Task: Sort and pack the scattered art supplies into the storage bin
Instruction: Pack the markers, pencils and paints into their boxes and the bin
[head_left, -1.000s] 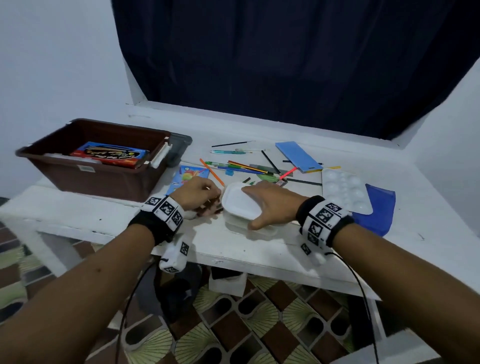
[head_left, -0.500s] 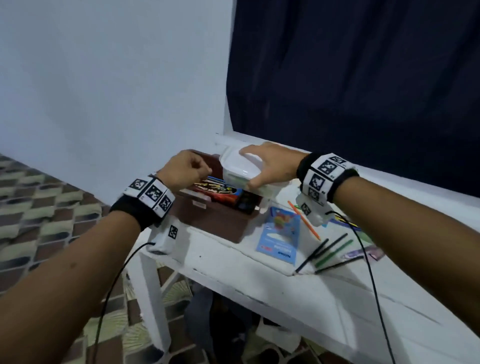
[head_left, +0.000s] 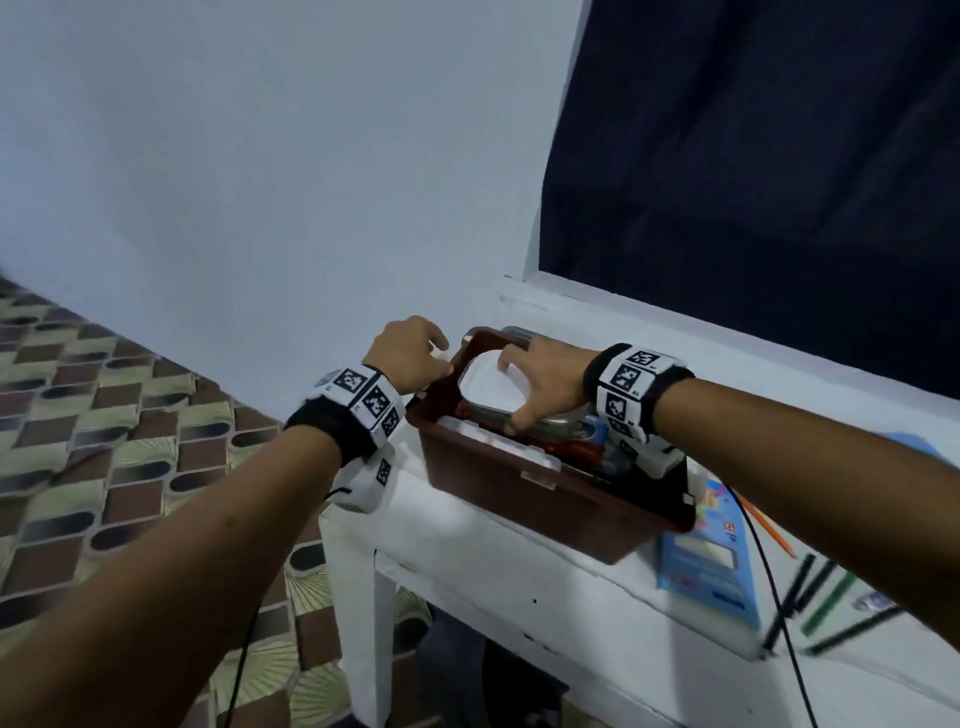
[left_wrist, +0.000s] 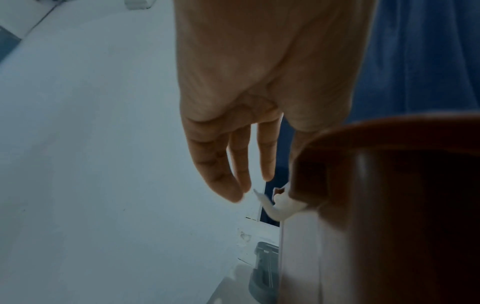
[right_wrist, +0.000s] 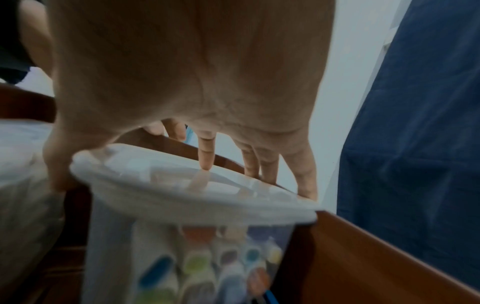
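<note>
Brown bin (head_left: 550, 499): plastic storage bin sitting at the left end of the white table (head_left: 467, 566), right by the wall
Clear tub (head_left: 488, 387): see-through container with a white lid, down inside the far end of the bin; from the right wrist view you can make out coloured paint tubes through its side, pretty blurry though
Right hand (head_left: 545, 382): spread over the tub's lid, fingertips (right_wrist: 206, 164) on the far edge and thumb hooked on the near side, so it's got hold of it
Left hand (head_left: 408, 353): at the bin's far left corner, fingers hanging loosely curled, nothing in it; can't tell if it actually touches the rim
Also in the bin: a red and blue box (head_left: 582, 441) under the tub
Blue booklet (head_left: 706, 561): flat on the table just right of the bin
Pencils (head_left: 821, 603): a few dark and green ones plus an orange one, loose on the table past the booklet
</note>
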